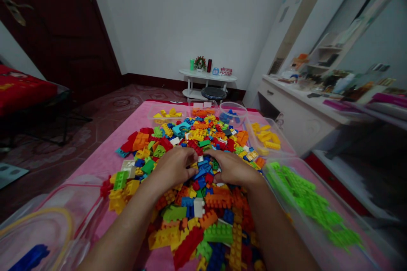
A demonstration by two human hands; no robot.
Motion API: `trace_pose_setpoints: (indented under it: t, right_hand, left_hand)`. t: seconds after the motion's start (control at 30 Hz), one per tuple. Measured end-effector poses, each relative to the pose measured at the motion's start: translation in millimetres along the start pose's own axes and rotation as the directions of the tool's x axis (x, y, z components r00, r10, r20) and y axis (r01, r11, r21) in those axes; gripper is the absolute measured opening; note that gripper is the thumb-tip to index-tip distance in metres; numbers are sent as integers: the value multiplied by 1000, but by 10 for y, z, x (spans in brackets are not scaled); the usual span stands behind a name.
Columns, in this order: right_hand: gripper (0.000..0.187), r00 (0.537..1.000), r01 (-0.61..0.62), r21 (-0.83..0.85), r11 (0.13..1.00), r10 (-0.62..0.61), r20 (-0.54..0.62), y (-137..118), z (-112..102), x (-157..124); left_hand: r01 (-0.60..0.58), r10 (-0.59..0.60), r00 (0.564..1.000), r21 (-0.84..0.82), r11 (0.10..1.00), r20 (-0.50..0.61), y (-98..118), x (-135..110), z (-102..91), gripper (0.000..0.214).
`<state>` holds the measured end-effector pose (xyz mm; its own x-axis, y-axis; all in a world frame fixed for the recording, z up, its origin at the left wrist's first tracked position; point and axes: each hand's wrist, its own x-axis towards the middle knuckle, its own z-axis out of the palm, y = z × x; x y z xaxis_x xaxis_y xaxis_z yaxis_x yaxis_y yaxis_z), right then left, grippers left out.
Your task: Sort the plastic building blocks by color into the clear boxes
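Note:
A big heap of coloured building bricks covers the middle of a pink mat. My left hand rests on the heap with its fingers curled down into the bricks. My right hand lies opposite it, fingers bent inward among blue and red bricks. The two hands almost meet at the heap's centre. What the fingers grip, if anything, is hidden among the bricks.
Clear plastic tubs ring the heap: one with green bricks at right, one with yellow bricks, a round one with blue bricks, yellow and orange ones behind, one at lower left. A white dresser stands right.

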<state>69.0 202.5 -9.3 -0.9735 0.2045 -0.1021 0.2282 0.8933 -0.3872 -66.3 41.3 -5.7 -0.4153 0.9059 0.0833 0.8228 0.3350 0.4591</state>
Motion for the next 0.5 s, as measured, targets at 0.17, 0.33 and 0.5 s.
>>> trace_pose_setpoints:
  t: [0.17, 0.33, 0.5]
  right_hand:
    - [65, 998, 10, 31, 999, -8, -59, -8, 21, 16]
    - [67, 995, 70, 39, 997, -67, -73, -8, 58, 41]
    - [66, 998, 50, 58, 997, -48, -28, -47, 100, 52]
  left_hand:
    - [-54, 55, 998, 49, 997, -17, 1, -14, 44, 36]
    - [-90, 93, 995, 84, 992, -30, -27, -48, 58, 48]
    - [-148, 148, 989, 111, 983, 14, -19, -65, 47, 60]
